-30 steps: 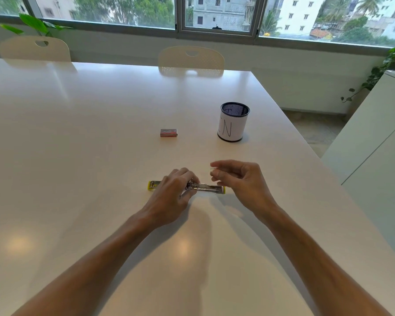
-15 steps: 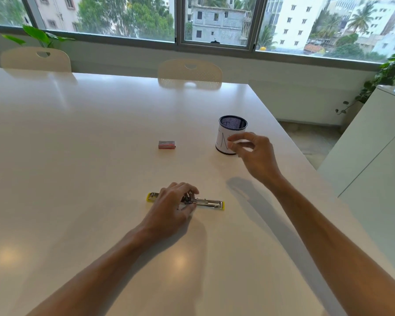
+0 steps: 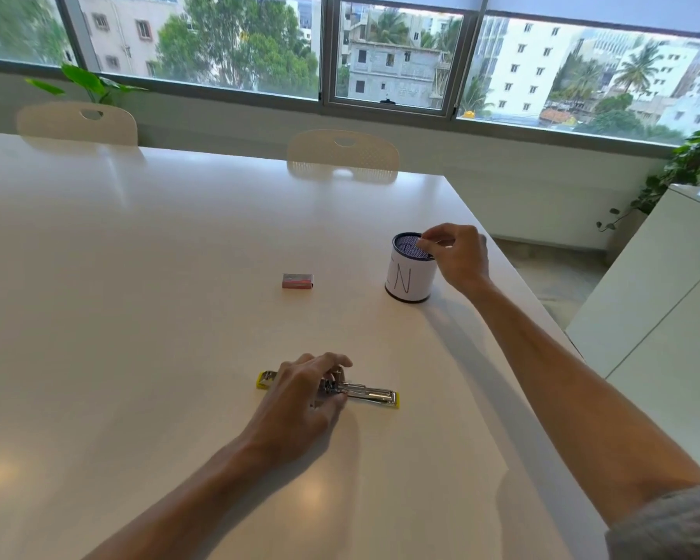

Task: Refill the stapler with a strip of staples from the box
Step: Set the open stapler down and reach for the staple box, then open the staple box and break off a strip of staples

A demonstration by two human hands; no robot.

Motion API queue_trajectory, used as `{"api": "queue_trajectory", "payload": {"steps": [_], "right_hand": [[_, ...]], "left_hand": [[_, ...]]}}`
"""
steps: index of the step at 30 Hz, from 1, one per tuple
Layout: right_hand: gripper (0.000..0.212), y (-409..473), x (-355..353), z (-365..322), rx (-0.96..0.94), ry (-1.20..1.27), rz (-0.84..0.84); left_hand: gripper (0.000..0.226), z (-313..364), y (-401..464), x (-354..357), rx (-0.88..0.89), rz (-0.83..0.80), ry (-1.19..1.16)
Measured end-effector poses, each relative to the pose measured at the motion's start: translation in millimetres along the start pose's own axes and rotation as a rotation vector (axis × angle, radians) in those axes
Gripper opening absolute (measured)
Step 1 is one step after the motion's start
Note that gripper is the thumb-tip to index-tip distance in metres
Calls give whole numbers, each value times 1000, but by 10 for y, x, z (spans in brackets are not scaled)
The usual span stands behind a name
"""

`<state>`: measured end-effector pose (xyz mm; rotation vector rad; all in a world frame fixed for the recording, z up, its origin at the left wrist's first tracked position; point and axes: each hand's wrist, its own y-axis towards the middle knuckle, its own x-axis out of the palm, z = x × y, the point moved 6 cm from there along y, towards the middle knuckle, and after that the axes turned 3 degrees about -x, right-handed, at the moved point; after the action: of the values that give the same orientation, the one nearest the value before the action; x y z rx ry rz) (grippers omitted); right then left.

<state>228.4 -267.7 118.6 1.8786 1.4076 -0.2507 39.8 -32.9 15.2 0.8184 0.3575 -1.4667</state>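
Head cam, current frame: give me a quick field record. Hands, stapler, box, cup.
left hand: resting on the stapler, holding it down on the table
right hand: fingertips pinched over the cup rim; any contents too small to tell
stapler: yellow, opened flat, metal track exposed
staple box: closed, untouched, left of the cup
cup: upright, white label, mesh
table: white

Your yellow-tipped stapler (image 3: 370,393) lies flat and opened out on the white table, its metal staple channel exposed and facing up; the small red staple box (image 3: 298,280) rests closed, well beyond it.
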Motion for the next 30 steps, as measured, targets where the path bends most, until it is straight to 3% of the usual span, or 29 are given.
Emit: {"api": "queue_trajectory", "payload": {"steps": [6,12,17,22,30], "right_hand": [[24,15,39,57,34,39,49],[25,-257,176,-191,-110,84,134],[22,-611,731,-458,-286,97,-104],[55,-735,1272,-425,-247,-110,-339],[59,-635,1806,-385,-116,-140,-415]], "left_hand": [[38,-2,3,12,-15,10,-8],[38,8,22,-7,-18,-1,-8],[40,53,10,-42,-17,-7,-2],[48,106,19,-142,27,-16,8],[48,97,88,-386,101,117,75]]}}
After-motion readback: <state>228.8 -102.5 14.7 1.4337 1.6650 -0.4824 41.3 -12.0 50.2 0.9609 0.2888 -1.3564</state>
